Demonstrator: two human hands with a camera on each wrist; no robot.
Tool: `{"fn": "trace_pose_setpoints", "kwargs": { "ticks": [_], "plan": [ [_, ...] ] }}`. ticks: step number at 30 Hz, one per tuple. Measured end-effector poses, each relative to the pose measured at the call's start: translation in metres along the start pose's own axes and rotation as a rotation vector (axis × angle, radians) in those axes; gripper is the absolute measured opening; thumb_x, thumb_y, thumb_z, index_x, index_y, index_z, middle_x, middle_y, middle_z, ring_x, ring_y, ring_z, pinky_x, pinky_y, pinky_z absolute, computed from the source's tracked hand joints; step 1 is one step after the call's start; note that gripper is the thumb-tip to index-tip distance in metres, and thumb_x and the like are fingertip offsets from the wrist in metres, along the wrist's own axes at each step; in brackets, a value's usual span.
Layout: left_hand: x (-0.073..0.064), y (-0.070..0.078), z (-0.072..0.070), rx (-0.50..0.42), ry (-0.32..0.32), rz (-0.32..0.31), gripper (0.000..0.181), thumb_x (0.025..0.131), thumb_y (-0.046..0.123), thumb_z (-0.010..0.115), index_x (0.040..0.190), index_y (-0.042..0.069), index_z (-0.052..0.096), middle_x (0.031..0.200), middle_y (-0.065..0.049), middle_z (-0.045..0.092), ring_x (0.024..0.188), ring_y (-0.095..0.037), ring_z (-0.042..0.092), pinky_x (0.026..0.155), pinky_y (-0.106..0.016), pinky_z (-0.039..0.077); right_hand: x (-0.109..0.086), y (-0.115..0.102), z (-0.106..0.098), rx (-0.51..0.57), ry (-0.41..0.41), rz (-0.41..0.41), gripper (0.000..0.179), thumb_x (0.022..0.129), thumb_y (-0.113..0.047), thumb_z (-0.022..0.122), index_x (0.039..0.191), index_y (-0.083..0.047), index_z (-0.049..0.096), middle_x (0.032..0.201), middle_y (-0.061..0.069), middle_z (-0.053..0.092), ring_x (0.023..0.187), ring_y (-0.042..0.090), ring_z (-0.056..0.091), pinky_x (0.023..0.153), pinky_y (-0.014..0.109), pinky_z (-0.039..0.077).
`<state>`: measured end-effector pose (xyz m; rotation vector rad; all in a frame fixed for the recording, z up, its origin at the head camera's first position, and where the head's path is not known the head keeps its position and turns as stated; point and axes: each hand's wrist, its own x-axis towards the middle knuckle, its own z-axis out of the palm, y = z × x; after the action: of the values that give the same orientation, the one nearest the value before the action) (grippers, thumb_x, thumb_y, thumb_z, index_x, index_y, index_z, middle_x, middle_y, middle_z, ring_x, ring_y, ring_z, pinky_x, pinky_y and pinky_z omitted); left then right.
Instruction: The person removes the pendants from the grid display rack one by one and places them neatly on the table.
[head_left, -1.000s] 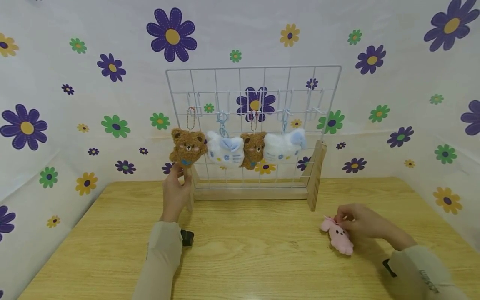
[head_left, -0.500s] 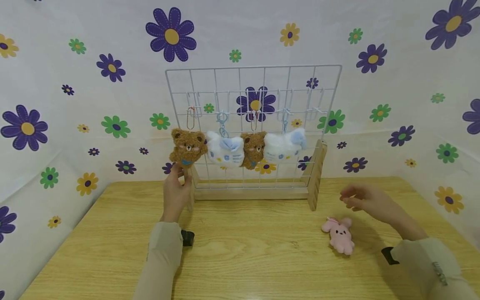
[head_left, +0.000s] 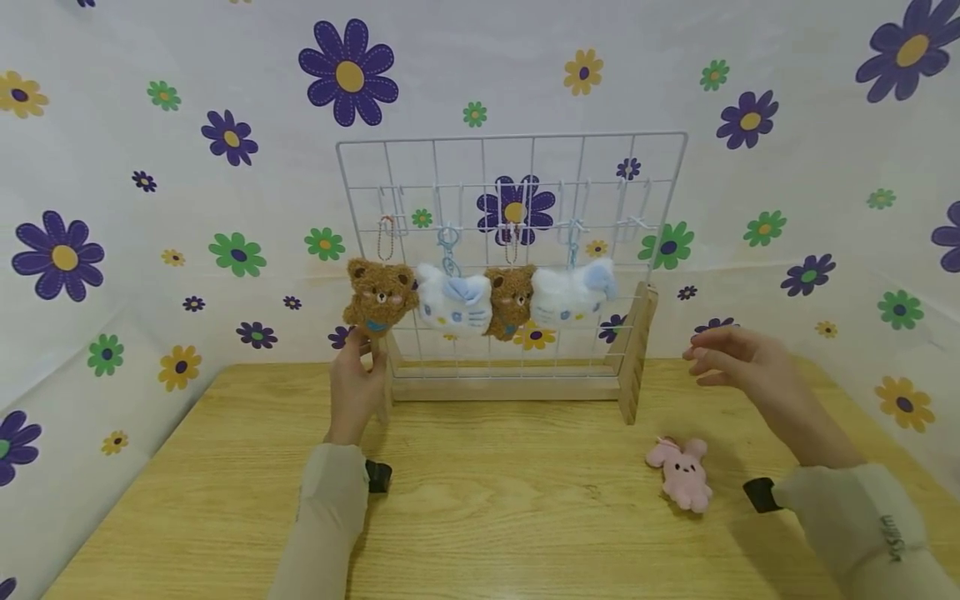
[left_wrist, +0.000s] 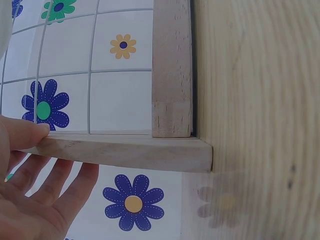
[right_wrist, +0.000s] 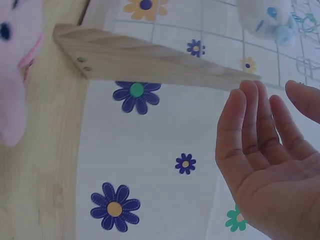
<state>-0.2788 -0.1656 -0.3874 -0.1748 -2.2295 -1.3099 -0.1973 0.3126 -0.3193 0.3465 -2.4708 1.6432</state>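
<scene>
My left hand (head_left: 356, 379) grips the left wooden leg (left_wrist: 125, 152) of a white wire grid rack, thumb on one side and fingers on the other in the left wrist view. Just above that hand hangs a brown bear plush keychain (head_left: 380, 296). My right hand (head_left: 750, 367) is in the air beside the rack's right wooden leg (head_left: 637, 358), fingers relaxed and holding nothing. Below it, a pink plush keychain (head_left: 685, 477) with long ears lies face up on the table. The right wrist view shows the pink plush (right_wrist: 17, 65) at its left edge.
From the grid (head_left: 510, 137) also hang a white cat plush (head_left: 453, 302), a second bear (head_left: 510, 302) and another white cat plush (head_left: 570, 296). A hook (head_left: 633, 221) at the grid's right carries no plush. Flowered cloth (head_left: 262, 67) surrounds the wooden table (head_left: 480, 500).
My right hand has let go of the pink plush and risen up and away from it toward the rack's right leg. The left hand stays on the left leg.
</scene>
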Motion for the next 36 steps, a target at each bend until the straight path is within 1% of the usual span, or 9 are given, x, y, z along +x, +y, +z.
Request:
{"fn": "trace_pose_setpoints", "kwargs": {
  "ticks": [4,6,11,17,21,24,28,32,36],
  "plan": [
    [0.000,-0.001,0.001,0.008,-0.006,0.005,0.038,0.096,-0.007,0.061,0.133,-0.004,0.055,0.123,-0.029,0.063,0.116,-0.046,0.061,0.089,-0.061,0.054,0.002,-0.007,0.001,0.134,-0.002,-0.020,0.014,0.104,-0.009,0.058,0.113,-0.013,0.068,0.104,-0.006,0.072,0.089,0.010,0.067,0.078,0.020,0.057],
    [0.000,-0.001,0.002,0.013,-0.006,0.011,0.037,0.096,-0.007,0.061,0.133,-0.004,0.055,0.123,-0.029,0.063,0.116,-0.046,0.061,0.089,-0.061,0.054,0.004,-0.010,0.002,0.176,-0.003,-0.022,0.015,0.104,-0.010,0.058,0.114,-0.013,0.068,0.105,-0.005,0.072,0.090,0.011,0.067,0.079,0.020,0.057],
    [0.000,-0.002,0.002,0.018,-0.001,0.018,0.038,0.096,-0.007,0.061,0.134,-0.004,0.055,0.122,-0.029,0.064,0.115,-0.046,0.061,0.088,-0.060,0.054,0.010,-0.018,0.007,0.209,0.002,-0.036,0.015,0.104,-0.011,0.059,0.117,-0.011,0.068,0.106,-0.003,0.071,0.091,0.012,0.068,0.080,0.021,0.057],
    [0.000,0.000,0.003,0.005,-0.007,0.000,0.039,0.096,-0.008,0.060,0.134,-0.004,0.055,0.122,-0.029,0.063,0.116,-0.046,0.061,0.086,-0.059,0.056,0.019,-0.027,0.015,0.268,-0.001,-0.058,0.014,0.103,-0.009,0.060,0.114,-0.010,0.069,0.104,0.000,0.072,0.088,0.014,0.068,0.079,0.022,0.058],
    [0.001,0.001,0.002,0.004,-0.013,-0.010,0.040,0.096,-0.008,0.060,0.135,-0.004,0.054,0.124,-0.029,0.063,0.117,-0.046,0.060,0.087,-0.059,0.056,0.023,-0.032,0.019,0.289,-0.012,-0.075,0.014,0.103,-0.008,0.059,0.113,-0.010,0.069,0.104,0.001,0.071,0.088,0.014,0.068,0.079,0.022,0.058],
    [0.001,0.002,0.002,0.004,-0.016,-0.012,0.040,0.096,-0.008,0.061,0.135,-0.004,0.054,0.124,-0.030,0.062,0.118,-0.046,0.060,0.087,-0.059,0.056,0.026,-0.036,0.021,0.279,-0.015,-0.071,0.015,0.104,-0.011,0.059,0.116,-0.006,0.066,0.107,0.002,0.070,0.088,0.015,0.068,0.080,0.023,0.058],
    [0.002,0.002,0.001,0.001,-0.016,-0.010,0.040,0.096,-0.008,0.061,0.135,-0.005,0.054,0.124,-0.030,0.062,0.117,-0.046,0.060,0.087,-0.058,0.056,0.030,-0.042,0.023,0.260,-0.018,-0.058,0.021,0.105,-0.014,0.058,0.122,-0.003,0.063,0.112,0.004,0.069,0.092,0.016,0.066,0.081,0.023,0.058],
    [0.002,0.001,0.001,-0.003,-0.014,-0.011,0.040,0.096,-0.008,0.060,0.135,-0.005,0.054,0.124,-0.030,0.062,0.117,-0.046,0.061,0.087,-0.059,0.056,0.033,-0.047,0.026,0.255,-0.025,-0.051,0.022,0.104,-0.015,0.059,0.125,-0.006,0.063,0.114,0.001,0.069,0.094,0.018,0.066,0.082,0.023,0.057],
    [0.002,0.000,0.000,-0.002,-0.010,-0.009,0.040,0.095,-0.008,0.060,0.135,-0.005,0.054,0.124,-0.030,0.063,0.116,-0.046,0.061,0.087,-0.059,0.055,0.037,-0.051,0.029,0.284,-0.042,-0.051,0.022,0.104,-0.015,0.059,0.124,-0.008,0.064,0.114,0.000,0.069,0.094,0.018,0.067,0.082,0.025,0.058]
  ]
}}
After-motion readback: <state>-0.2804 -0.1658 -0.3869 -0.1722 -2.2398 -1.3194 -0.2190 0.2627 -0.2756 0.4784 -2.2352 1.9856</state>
